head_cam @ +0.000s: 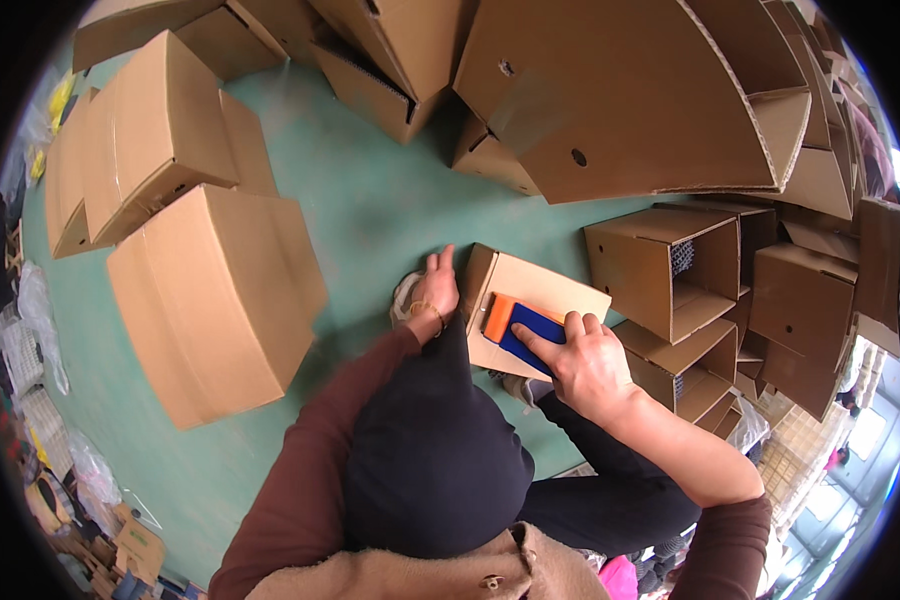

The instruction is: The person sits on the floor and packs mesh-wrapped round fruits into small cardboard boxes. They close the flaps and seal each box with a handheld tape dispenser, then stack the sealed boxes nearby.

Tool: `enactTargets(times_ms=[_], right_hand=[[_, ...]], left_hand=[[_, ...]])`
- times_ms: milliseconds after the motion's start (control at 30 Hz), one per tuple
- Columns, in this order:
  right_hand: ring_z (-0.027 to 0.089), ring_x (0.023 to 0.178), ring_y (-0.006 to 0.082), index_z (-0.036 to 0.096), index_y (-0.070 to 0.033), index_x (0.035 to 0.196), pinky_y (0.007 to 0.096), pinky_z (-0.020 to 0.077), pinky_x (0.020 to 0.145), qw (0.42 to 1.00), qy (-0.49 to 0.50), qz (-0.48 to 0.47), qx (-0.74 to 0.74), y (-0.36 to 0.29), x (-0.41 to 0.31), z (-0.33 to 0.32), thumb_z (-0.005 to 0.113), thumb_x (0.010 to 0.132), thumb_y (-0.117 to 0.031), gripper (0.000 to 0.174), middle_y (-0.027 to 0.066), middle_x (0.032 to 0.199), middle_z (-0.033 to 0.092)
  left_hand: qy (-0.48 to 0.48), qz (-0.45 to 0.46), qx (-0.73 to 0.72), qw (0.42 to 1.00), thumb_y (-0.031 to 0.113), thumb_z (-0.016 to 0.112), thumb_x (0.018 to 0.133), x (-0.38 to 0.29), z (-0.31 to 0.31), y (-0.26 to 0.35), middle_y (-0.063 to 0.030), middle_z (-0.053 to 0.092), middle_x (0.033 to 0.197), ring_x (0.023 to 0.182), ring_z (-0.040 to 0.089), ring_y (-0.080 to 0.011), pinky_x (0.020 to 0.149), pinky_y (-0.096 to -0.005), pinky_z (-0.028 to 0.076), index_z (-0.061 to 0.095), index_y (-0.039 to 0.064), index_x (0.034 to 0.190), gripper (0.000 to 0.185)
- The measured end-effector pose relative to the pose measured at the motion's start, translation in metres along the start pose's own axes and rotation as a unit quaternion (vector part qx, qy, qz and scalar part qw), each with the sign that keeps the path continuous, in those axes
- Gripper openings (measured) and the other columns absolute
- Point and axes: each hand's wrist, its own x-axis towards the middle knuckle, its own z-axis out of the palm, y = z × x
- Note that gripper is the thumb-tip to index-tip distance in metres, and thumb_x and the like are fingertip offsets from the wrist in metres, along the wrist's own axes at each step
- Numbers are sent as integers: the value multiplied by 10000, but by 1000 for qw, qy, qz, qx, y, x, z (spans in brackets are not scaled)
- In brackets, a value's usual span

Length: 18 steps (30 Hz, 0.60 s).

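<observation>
A small cardboard carton (544, 281) stands on the floor in front of my knees, its pale top tilted in view. My right hand (589, 364) grips a blue and orange hand-held tool (529, 330), possibly a tape dispenser, and presses it flat against that carton. The index finger lies along the tool's blue part. At the carton's left end is my left hand (436, 289), with two fingers stretched out and nothing visible in it. Whether its fingers touch the carton, I cannot tell. A light shoe (403, 298) shows beside my left wrist.
Taped cartons (187, 315) stand on the green floor (345, 210) to the left. A large carton (630, 97) looms at the upper right. Open-sided cartons (630, 262), some with dark mesh-like contents, are stacked at the right. Plastic bags (41, 322) lie along the far left.
</observation>
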Motion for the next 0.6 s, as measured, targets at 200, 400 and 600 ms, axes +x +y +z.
enactTargets(times_ms=[200,400,600], right_hand=[[530,756,267,565,-326,1252,340,485,660,999,36,1,-3,6,2,5,696,708,-274,563,121,844,501],[530,754,253,576,-306,1242,333,480,653,998,49,-11,24,11,1,8,709,690,-336,568,105,826,492],[534,756,250,575,-303,1245,323,486,648,998,54,-11,-2,8,-2,11,691,695,-238,566,105,835,505]], left_hand=[[39,139,10,989,121,456,886,-4,-1,-6,-204,487,1142,943,586,-362,813,-443,481,421,27,1264,391],[81,130,-225,962,139,609,862,-30,-19,-4,-136,546,854,756,561,-259,719,-364,472,472,26,1004,227],[-102,153,-407,895,-1,454,818,-34,-47,-13,-79,575,936,820,599,-156,745,-262,484,519,25,1036,229]])
